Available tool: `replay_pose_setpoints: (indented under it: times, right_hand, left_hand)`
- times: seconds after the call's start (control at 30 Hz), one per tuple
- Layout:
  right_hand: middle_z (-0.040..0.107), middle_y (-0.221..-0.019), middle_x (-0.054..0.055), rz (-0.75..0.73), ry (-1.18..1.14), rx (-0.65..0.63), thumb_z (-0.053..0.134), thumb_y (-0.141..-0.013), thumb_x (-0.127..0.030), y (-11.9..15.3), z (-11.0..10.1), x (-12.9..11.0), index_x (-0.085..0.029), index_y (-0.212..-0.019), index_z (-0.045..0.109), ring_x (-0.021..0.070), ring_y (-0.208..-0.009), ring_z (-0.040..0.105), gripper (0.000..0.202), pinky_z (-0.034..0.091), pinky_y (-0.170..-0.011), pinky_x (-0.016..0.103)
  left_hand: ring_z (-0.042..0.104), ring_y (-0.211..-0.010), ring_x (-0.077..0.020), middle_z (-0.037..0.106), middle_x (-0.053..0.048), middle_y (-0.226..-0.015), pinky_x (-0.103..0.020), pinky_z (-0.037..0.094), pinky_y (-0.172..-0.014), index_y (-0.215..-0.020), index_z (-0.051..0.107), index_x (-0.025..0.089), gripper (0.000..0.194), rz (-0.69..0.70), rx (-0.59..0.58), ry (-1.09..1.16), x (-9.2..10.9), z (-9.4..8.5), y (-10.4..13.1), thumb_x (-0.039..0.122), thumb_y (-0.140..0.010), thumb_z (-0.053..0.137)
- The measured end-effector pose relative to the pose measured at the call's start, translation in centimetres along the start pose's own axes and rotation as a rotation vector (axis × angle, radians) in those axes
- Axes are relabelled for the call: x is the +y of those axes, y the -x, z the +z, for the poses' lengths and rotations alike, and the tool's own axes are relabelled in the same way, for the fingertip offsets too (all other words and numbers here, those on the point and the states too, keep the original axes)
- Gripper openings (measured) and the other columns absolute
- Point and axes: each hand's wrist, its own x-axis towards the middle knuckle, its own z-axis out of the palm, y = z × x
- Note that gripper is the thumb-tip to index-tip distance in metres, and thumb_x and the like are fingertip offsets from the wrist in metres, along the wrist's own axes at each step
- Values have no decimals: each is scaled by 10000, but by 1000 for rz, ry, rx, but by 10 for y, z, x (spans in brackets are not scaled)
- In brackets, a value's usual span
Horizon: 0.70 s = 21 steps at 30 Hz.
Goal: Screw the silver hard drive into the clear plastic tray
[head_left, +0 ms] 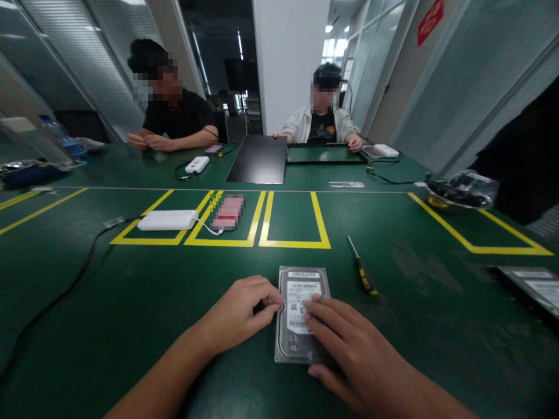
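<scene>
Silver rectangular metal hard drive [294, 305] under your outstretched right hand [349, 343]. Left hand [244, 305] pinched closed at its left edge.

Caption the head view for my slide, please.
Left hand at the edge of a hard drive, right hand across it, screwdriver nearby on green table.

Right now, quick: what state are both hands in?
Left hand: closed in a pinch at the left edge of the hard drive; can't tell if holding.
Right hand: open, resting on the hard drive.
</scene>
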Motion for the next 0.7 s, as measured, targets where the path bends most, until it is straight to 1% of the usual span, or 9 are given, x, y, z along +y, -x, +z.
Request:
replay_pose_setpoints:
  times: [0.33, 0.7]
  right_hand:
    - [488, -1450, 59, 1, -14, -9, 585, -905, -380, 1, -1, 0, -165, -1360, 551, 273, -1328, 444, 505, 443, -1097, 463]
    - [493, -1443, 82, 4, -30, -16, 600, -894, -359, 1, -2, -1, -157, -1362, 551, 285, -1325, 449, 513, 439, -1097, 472]
  left_hand:
    - [578, -775, -147, 656, -2, -827, -272, 425, -721, -928, 676, 190, 131, 48, -28, -75, 0, 0, -1, 122, -889, 572]
    - [623, -832, -159, 729, -9, -896, -287, 450, -769, -976, 717, 211, 172, 85, -68, -82, -1, -5, -1, 191, -957, 547]
